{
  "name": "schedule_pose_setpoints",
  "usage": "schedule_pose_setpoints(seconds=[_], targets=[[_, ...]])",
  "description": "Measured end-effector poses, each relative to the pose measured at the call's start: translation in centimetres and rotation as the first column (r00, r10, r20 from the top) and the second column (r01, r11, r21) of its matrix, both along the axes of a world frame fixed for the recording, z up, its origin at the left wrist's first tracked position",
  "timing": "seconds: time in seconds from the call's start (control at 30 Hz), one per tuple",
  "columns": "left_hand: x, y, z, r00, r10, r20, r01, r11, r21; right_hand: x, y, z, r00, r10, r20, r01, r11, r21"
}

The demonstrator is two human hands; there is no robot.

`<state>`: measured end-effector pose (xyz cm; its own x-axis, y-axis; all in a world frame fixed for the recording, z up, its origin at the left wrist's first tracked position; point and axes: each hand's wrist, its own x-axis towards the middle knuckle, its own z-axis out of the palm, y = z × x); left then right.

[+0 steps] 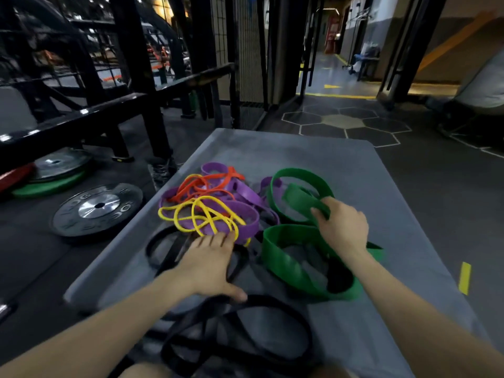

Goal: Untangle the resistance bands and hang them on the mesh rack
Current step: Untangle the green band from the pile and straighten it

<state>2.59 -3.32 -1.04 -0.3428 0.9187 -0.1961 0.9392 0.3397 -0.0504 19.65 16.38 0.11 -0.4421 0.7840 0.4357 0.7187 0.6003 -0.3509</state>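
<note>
We see a heap of resistance bands lying on a grey mat [341, 170], and we place everything else by that mat. Near its middle the yellow band [203, 214], the orange band [207, 182] and the purple band [242, 211] are knotted together. Just right of that knot lies the wide green band [289, 257] in loose loops. The black band [272, 304] sprawls across the near end of the mat. The left hand [210, 264] lies flat, fingers straight, on the black band, its fingertips touching the purple and yellow loops — it grips nothing. The right hand [343, 229] curls its fingers round a fold of the green band. Left of the mat, weight plates [95, 208] lie on the floor beside a black frame [141, 77].
</note>
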Motion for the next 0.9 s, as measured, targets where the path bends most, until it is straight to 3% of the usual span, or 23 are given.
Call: schedule_pose_setpoints(seconds=[0.1, 0.27, 0.43, 0.53, 0.7, 0.83, 0.9], targets=[[1.6, -1.4, -1.6, 0.998, 0.055, 0.002, -0.055, 0.998, -0.021, -0.6, -1.4, -0.4, 0.995, 0.030, 0.093, -0.034, 0.998, 0.045], [2.1, -1.8, -2.2, 0.970, 0.179, 0.166, -0.178, 0.984, -0.023, -1.3, -2.6, -0.8, 0.988, 0.036, 0.149, -0.044, 0.998, 0.052], [2.4, -1.7, -2.2, 0.848, 0.394, 0.354, -0.407, 0.912, -0.038, -1.6, -2.9, -0.8, 0.985, 0.023, 0.168, -0.031, 0.998, 0.050], [2.7, -1.7, -2.5, 0.807, 0.375, 0.456, -0.411, 0.911, -0.021, -1.8, -3.1, -1.0, 0.988, 0.021, 0.152, -0.030, 0.998, 0.056], [-0.4, -1.2, -0.2, 0.839, 0.259, 0.478, -0.414, 0.875, 0.253, -1.9, -2.9, -1.2, 0.991, 0.032, 0.133, -0.040, 0.998, 0.056], [-5.8, 1.0, 5.1, 0.907, 0.200, 0.371, -0.407, 0.647, 0.645, -2.0, -2.0, -1.1, 0.993, 0.012, 0.119, -0.020, 0.998, 0.059], [-7.5, 2.4, 6.8, 0.931, 0.208, 0.301, -0.366, 0.538, 0.759, -2.3, -1.6, -1.0, 0.995, 0.010, 0.102, -0.016, 0.998, 0.059]])
